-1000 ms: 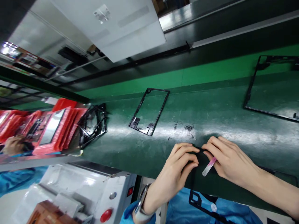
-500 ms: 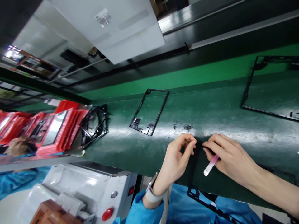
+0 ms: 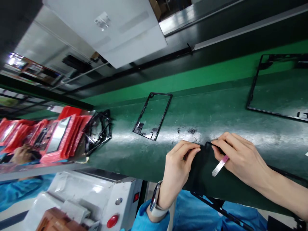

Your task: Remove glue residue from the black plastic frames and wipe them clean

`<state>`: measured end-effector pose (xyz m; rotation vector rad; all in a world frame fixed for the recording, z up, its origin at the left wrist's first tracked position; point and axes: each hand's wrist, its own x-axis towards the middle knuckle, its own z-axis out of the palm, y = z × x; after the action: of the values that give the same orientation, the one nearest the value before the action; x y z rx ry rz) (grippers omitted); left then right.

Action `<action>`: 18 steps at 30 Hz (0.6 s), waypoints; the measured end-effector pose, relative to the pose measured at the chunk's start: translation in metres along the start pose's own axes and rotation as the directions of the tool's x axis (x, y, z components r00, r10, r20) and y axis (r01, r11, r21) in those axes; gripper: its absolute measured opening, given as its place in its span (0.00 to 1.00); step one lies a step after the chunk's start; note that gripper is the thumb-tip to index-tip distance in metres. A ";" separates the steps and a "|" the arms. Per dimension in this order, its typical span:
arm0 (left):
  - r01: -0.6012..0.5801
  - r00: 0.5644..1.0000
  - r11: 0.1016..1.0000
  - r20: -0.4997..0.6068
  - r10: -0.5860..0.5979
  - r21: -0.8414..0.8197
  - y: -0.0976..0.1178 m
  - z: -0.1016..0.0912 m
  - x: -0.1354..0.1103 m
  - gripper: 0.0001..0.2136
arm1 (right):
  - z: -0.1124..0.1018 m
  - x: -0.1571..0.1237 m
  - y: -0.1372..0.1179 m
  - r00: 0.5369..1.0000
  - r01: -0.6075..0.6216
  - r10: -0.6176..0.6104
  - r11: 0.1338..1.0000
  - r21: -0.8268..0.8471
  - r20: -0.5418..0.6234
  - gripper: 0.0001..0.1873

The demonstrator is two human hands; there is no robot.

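My left hand (image 3: 179,165) is closed in a pinch, thumb against fingers, just left of a dark corner; anything between the fingertips is too small to make out. Tucked in my closed right hand (image 3: 238,157) is a flat pink-and-silver stick (image 3: 220,165), its silver end pointing down and left. The fingertips of that hand touch the corner of a thin black frame (image 3: 208,143). Beneath my wrists, a black frame edge (image 3: 221,210) runs along the near side of the bench over my blue clothing. Whether both parts belong to one frame I cannot tell.
On the green bench (image 3: 192,112) lie a small black frame (image 3: 163,117) and a larger one (image 3: 253,86) at right. Red-wrapped panels (image 3: 69,134) and tangled black frames (image 3: 98,130) stand at left. A white machine (image 3: 122,195) with a red button is nearby. Another person's hand (image 3: 22,154) shows.
My left hand has shifted slightly left and its fingers have straightened into a flatter pinch. My right hand has risen a little, and the black corner at its fingertips now shows more clearly.
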<state>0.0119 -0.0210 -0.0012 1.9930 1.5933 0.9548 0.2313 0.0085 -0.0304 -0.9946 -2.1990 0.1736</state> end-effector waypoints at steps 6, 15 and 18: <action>-0.072 0.997 0.996 -0.002 0.072 0.061 -0.006 -0.001 0.010 0.05 | 0.001 0.001 -0.001 1.000 0.018 -0.018 1.000 -0.010 -0.002 0.07; -0.278 0.956 0.912 -0.008 0.294 0.302 -0.003 -0.003 0.020 0.06 | -0.001 0.001 -0.003 1.000 0.017 -0.018 0.999 -0.038 -0.009 0.06; -0.346 0.938 0.908 0.053 0.344 0.236 0.006 0.000 0.018 0.04 | -0.001 0.002 -0.004 1.000 0.016 -0.017 0.999 -0.045 -0.014 0.05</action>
<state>0.0181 -0.0052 0.0070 2.5072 1.4348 0.9034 0.2285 0.0068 -0.0266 -0.9991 -2.2061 0.1096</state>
